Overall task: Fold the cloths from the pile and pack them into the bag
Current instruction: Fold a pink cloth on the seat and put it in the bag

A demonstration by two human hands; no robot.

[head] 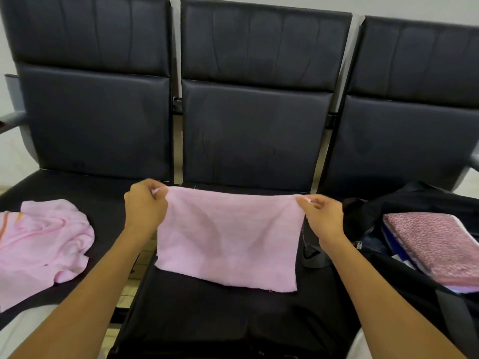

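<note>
Pink cloth (228, 239): left hand (145, 206) and right hand (321, 216) pinch its top corners; keep edge taut, fold evenly.

Both forearms bare; no sleeves, rings or watch.

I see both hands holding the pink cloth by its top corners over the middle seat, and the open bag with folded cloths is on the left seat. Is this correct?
Not quite. The head view shows the bag on the right seat; the left seat holds the cloth pile. The rest stands: the left hand and right hand pinch the pink cloth by its top corners over the middle seat.
</note>
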